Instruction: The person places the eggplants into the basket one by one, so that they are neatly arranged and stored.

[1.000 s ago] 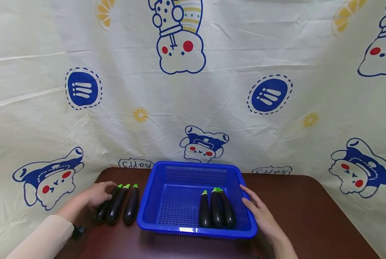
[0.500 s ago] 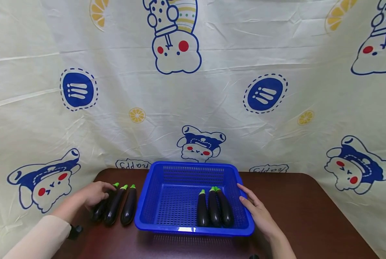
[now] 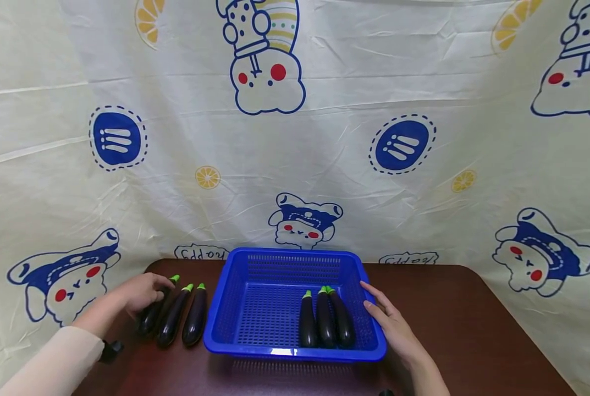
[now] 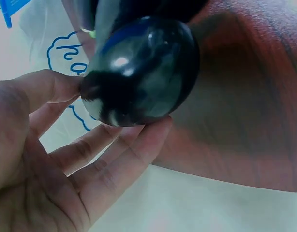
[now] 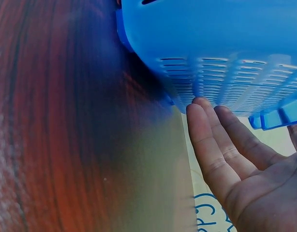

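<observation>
At the table's left, my left hand [image 3: 142,294] holds the leftmost dark eggplant [image 3: 149,320]; the left wrist view shows thumb and fingers around the eggplant [image 4: 143,72]. Two more eggplants [image 3: 172,320] [image 3: 194,319] lie just right of it, green stems away from me. The blue basket [image 3: 295,352] stands mid-table with three eggplants [image 3: 325,322] in its right part. My right hand [image 3: 391,324] rests on the basket's right side. In the right wrist view, fingertips of the right hand [image 5: 245,159] touch the slotted wall of the basket [image 5: 211,29], fingers extended.
The dark brown table [image 3: 443,319] extends right of the basket. Behind it hangs a pale printed curtain [image 3: 324,148] reaching the table's back edge. A dark band [image 3: 110,351] sits at my left wrist.
The leftmost eggplant, with my left hand on it, has shifted slightly away from me and apart from its neighbour. The whole head view has drifted slightly. My right hand stays at the basket.
</observation>
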The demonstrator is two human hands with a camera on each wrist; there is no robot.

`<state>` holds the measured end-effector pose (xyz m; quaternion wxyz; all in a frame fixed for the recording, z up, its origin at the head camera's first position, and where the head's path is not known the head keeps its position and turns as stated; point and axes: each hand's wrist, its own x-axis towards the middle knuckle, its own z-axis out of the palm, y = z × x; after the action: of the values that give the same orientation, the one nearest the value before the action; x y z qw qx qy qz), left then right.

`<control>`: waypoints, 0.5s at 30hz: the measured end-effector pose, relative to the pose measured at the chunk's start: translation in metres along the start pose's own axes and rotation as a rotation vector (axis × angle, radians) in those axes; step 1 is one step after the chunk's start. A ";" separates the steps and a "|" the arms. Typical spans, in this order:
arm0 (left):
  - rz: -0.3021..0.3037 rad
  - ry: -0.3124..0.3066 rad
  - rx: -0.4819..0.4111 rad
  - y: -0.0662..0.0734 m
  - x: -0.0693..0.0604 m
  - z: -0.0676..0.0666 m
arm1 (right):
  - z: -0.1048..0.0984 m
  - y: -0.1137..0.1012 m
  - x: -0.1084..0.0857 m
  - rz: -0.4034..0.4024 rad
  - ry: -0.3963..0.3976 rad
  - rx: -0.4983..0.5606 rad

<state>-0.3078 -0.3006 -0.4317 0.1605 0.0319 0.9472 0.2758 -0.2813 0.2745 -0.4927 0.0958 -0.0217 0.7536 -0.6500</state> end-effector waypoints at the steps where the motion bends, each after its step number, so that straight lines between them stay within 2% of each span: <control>1: 0.001 -0.002 -0.001 0.001 0.000 -0.001 | 0.000 0.000 0.000 0.000 0.000 0.000; 10: 0.031 0.018 0.056 0.017 -0.002 -0.010 | 0.000 -0.001 0.000 -0.016 -0.012 0.009; 15: 0.075 0.033 0.070 0.028 -0.003 -0.012 | 0.000 0.000 -0.001 -0.010 -0.009 0.015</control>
<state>-0.3095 -0.2831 -0.4066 0.1329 0.0686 0.9569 0.2491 -0.2804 0.2751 -0.4925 0.0961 -0.0278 0.7482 -0.6559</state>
